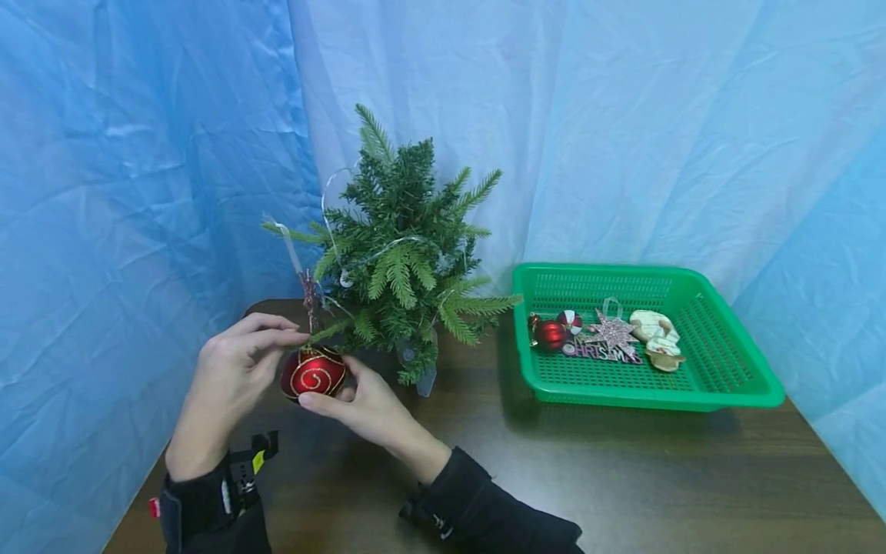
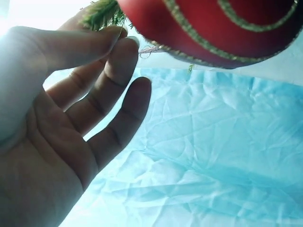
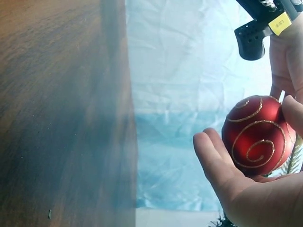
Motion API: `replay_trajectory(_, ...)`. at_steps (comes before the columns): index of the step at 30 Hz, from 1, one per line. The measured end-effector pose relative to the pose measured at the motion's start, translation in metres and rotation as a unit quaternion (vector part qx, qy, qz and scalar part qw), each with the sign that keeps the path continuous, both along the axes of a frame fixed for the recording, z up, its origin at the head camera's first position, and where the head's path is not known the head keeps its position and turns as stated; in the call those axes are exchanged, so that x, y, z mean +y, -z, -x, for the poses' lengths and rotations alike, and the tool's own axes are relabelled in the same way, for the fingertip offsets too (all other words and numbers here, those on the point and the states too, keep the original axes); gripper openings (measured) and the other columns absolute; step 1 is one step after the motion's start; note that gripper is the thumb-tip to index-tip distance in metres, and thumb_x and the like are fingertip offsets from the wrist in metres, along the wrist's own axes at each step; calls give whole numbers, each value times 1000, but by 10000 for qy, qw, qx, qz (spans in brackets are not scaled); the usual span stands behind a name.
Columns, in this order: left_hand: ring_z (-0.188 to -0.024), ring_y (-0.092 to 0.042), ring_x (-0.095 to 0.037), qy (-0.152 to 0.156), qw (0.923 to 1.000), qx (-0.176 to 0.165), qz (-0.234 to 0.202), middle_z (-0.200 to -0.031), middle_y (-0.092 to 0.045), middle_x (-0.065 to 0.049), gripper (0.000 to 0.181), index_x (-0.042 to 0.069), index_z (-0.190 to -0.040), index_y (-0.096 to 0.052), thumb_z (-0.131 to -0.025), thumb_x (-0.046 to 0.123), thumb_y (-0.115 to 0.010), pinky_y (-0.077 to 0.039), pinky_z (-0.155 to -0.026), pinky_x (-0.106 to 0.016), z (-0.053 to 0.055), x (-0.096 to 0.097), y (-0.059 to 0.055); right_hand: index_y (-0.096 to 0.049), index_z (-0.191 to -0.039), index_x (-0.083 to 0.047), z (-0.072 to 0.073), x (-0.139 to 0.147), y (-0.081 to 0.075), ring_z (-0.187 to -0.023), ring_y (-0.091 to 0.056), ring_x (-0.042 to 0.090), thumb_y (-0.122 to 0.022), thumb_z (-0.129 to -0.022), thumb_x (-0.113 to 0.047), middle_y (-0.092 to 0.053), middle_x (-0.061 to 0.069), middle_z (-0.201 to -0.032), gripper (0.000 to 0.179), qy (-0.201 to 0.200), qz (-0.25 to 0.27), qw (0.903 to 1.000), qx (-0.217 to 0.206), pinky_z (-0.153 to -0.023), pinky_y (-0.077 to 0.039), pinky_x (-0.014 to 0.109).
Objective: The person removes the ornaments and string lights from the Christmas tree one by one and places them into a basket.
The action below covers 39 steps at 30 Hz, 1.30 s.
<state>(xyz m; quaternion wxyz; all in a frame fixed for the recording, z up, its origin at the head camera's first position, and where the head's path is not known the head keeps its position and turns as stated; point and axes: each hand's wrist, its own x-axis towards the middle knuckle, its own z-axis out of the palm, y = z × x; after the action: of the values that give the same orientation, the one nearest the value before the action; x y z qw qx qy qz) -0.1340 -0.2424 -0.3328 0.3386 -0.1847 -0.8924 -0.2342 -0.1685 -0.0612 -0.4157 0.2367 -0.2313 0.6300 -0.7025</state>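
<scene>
A red Christmas ball with gold glitter swirls (image 1: 317,375) hangs at the lower left side of a small artificial Christmas tree (image 1: 401,254). My right hand (image 1: 374,404) grips the ball between thumb and fingers; the right wrist view shows the ball (image 3: 259,137) held there. Just above it, my left hand (image 1: 238,369) pinches the tip of a green branch (image 2: 103,14) with thumb and fingertips, its other fingers loosely bent. The ball's loop is mostly hidden behind the fingers. A pink glittery ornament (image 1: 309,300) dangles by a white ribbon from a branch right above the left hand.
On the right of the brown table (image 1: 623,469) stands a green plastic basket (image 1: 651,396). Inside lie a red ornament (image 1: 551,335), a pink glitter star (image 1: 613,332), a Christmas lettering piece (image 1: 609,354) and a cream-coloured ornament (image 1: 654,327). Blue curtains (image 1: 657,138) surround the table.
</scene>
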Motion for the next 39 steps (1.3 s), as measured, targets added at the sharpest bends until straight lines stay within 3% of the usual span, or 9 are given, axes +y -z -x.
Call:
replay_trajectory(6, -72, -56, -8, 168, 9992, -257, -272, -99, -72, -1, 29, 8, -97, -81, -86, -15, -68, -35, -53, -16, -2, -2, 0, -47, -147, -15, 0, 1, 0, -89, -71, 11, -76, -92, -32, -69, -9, -111, 64, -28, -18, 10000, 14, -71, -51, 25)
replay_trajectory(13, -90, -65, 1, 519, 9951, -183, -825, -99, -74, -2, 28, 7, -103, -79, -86, -14, -72, -48, -73, -9, -2, -2, 0, -46, -148, -16, 0, 0, 0, -92, -71, 11, -76, -91, -31, -70, -9, -109, 66, -37, 18, 10000, -56, -74, -53, 25)
replay_trajectory(20, -89, -68, -3, 726, 9911, -280, -1076, -101, -74, -5, 33, 8, -109, -78, -86, -14, -72, -52, -72, -11, -2, -2, -2, -46, -149, -16, 1, 0, -2, -88, -71, 12, -77, -91, -31, -72, -7, -104, 67, -25, -1, 10000, -75, -70, -51, 25)
replay_trajectory(28, -80, -70, -9, 998, 9776, -627, -1742, -96, -75, -6, 27, 0, -107, -76, -86, -17, -70, -54, -71, -14, -2, -9, 1, -45, -148, -15, 1, 1, -3, -94, -71, 11, -77, -91, -31, -71, -8, -110, 68, 10, 8, 9998, -186, -81, -53, 27)
replay_trajectory(32, -83, -72, -14, 1108, 9626, -1004, -2261, -96, -75, -1, 19, -6, -106, -74, -89, -14, -69, -55, -75, -17, -2, -13, 1, -45, -149, -16, 1, 1, -4, -97, -71, 11, -77, -91, -31, -70, -8, -112, 68, -1, 41, 9996, -286, -84, -53, 28)
replay_trajectory(36, -82, -72, -16, 1190, 9341, -1482, -3022, -96, -75, -4, 13, -9, -105, -72, -92, -8, -68, -57, -75, -20, -3, -15, 0, -45, -150, -17, 1, 1, -5, -98, -71, 11, -77, -91, -30, -70, -8, -112, 68, -15, 72, 9994, -333, -86, -53, 28)
replay_trajectory(39, -79, -71, -17, 1122, 9181, -1676, -3411, -95, -75, -7, 12, -10, -104, -71, -93, -5, -68, -57, -74, -23, -4, -14, 0, -44, -150, -17, 1, 2, -6, -98, -71, 11, -77, -92, -31, -70, -8, -113, 68, -34, 73, 9994, -336, -85, -53, 28)
